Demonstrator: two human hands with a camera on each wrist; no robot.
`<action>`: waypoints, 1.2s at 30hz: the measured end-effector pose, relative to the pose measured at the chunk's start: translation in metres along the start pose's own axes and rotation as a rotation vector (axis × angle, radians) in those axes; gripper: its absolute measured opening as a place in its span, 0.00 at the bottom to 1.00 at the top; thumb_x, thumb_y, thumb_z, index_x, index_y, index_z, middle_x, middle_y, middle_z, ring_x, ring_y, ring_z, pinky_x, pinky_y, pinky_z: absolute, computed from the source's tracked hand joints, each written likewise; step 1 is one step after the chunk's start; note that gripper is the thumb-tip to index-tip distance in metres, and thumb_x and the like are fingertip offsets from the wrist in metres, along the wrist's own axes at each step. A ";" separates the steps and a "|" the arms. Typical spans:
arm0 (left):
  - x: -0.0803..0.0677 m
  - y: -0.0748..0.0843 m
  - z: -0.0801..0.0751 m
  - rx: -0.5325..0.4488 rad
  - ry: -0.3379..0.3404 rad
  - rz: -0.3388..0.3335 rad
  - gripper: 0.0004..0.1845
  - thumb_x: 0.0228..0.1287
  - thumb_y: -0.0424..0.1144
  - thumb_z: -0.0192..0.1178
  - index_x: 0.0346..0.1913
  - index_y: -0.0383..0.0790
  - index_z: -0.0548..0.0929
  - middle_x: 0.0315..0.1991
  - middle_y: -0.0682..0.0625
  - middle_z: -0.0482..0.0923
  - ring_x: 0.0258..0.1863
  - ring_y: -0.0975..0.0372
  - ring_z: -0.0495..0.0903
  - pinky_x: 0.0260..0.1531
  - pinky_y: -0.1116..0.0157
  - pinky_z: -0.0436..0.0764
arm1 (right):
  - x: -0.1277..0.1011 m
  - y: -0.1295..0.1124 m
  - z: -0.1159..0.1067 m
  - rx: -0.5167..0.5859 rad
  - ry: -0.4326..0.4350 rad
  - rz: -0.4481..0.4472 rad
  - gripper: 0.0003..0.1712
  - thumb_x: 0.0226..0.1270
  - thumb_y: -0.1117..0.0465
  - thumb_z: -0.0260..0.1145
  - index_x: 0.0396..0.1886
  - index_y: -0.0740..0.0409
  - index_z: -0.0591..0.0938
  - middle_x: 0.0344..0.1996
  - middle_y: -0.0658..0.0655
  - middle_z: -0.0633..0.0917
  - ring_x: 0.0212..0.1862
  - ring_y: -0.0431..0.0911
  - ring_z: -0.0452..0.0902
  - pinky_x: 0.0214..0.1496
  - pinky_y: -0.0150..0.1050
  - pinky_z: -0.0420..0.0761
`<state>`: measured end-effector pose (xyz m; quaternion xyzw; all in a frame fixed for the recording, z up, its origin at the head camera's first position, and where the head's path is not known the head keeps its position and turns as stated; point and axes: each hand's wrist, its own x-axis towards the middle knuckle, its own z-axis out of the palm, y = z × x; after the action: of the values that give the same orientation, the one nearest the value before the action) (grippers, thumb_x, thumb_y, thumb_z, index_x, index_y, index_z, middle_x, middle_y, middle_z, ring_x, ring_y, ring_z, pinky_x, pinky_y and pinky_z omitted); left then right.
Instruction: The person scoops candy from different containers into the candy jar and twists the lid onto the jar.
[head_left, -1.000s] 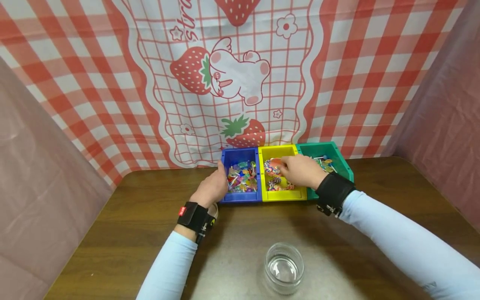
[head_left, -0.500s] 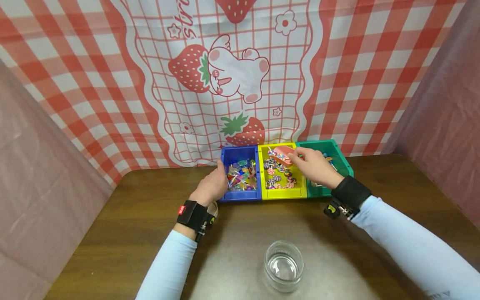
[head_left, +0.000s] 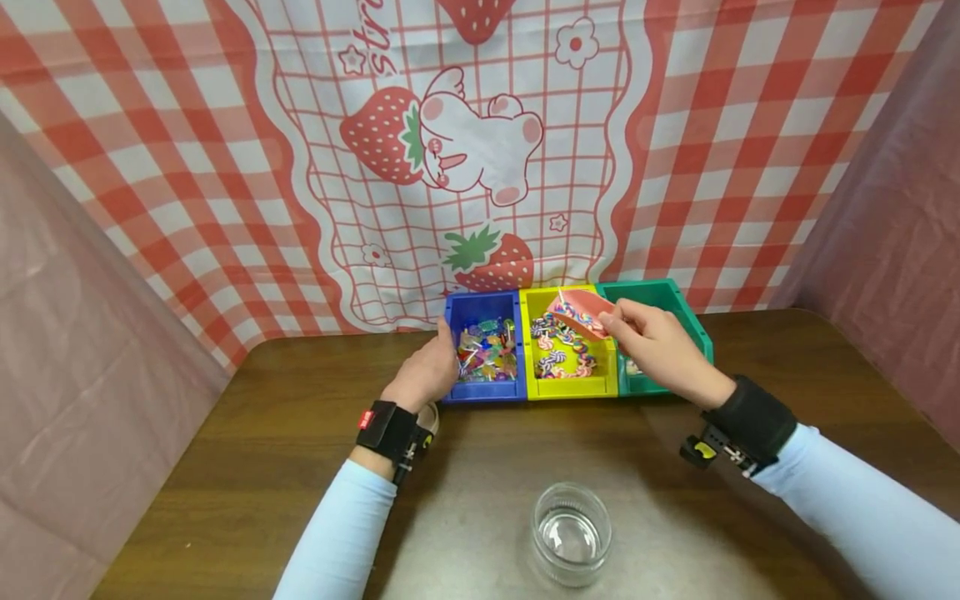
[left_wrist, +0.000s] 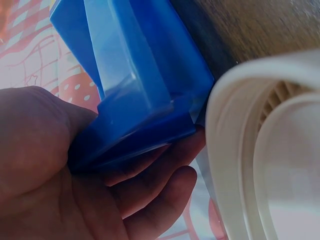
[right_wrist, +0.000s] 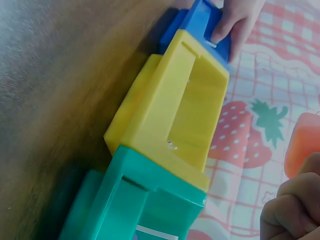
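Right hand [head_left: 660, 350] is up over the seam between the yellow bin [head_left: 570, 388] and the green bin [head_left: 686, 321], pinching a pink wrapped candy [head_left: 576, 312] by its right edge – the candy hangs in the air above the back of the yellow bin, not touching the pile below. Can't really read the wrapper from the head view, just pink with some swirly colour on it, and the right wrist view only catches a blurry orange-pink sliver [right_wrist: 302, 145] of it at the frame edge, next to curled knuckles cut off at the corner. Left hand [head_left: 427, 375] is wrapped round the left front corner of the blue bin [head_left: 480, 393] – in the wrist view the fingers [left_wrist: 150, 200] curl under the blue wall, palm against it, though a big white part of the camera mount blocks the right half of that shot. The hand hides most of the green bin's contents, so can't tell what's in there. Blue bin has mixed shiny candies, yellow has striped ones. A clear glass jar [head_left: 570, 533] sits on the wooden table [head_left: 225, 467] near the front edge, well apart from the bins.
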<state>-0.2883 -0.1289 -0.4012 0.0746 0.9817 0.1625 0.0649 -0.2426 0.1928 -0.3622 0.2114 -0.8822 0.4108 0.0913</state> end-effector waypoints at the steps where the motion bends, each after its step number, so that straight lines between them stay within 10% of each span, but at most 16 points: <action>1: 0.000 0.000 0.000 0.002 0.000 0.002 0.34 0.77 0.37 0.37 0.78 0.31 0.37 0.66 0.41 0.72 0.58 0.50 0.77 0.55 0.51 0.75 | -0.003 -0.002 -0.001 0.003 -0.007 -0.007 0.18 0.78 0.51 0.56 0.31 0.58 0.73 0.19 0.55 0.71 0.22 0.50 0.68 0.23 0.37 0.67; 12: -0.001 0.003 -0.001 0.006 0.003 0.006 0.34 0.78 0.37 0.37 0.78 0.31 0.38 0.67 0.40 0.71 0.58 0.50 0.77 0.56 0.52 0.75 | -0.041 -0.024 -0.016 -0.019 -0.098 -0.042 0.06 0.71 0.59 0.66 0.37 0.52 0.76 0.17 0.47 0.67 0.19 0.44 0.63 0.20 0.36 0.64; 26: 0.000 0.000 -0.002 0.014 0.012 0.012 0.34 0.78 0.37 0.38 0.78 0.29 0.40 0.66 0.39 0.72 0.58 0.49 0.78 0.55 0.51 0.75 | -0.072 -0.035 -0.015 0.060 -0.145 -0.126 0.17 0.67 0.66 0.68 0.33 0.49 0.67 0.15 0.39 0.62 0.16 0.33 0.55 0.17 0.34 0.60; 36: -0.001 0.000 -0.002 0.016 0.008 0.015 0.34 0.77 0.37 0.39 0.78 0.29 0.39 0.64 0.39 0.73 0.56 0.50 0.79 0.54 0.51 0.76 | -0.084 -0.043 -0.009 0.017 -0.337 -0.251 0.18 0.67 0.65 0.68 0.29 0.45 0.66 0.17 0.36 0.58 0.18 0.28 0.52 0.19 0.29 0.57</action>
<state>-0.2877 -0.1297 -0.3993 0.0818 0.9827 0.1555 0.0593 -0.1482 0.2003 -0.3551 0.3862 -0.8482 0.3624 -0.0087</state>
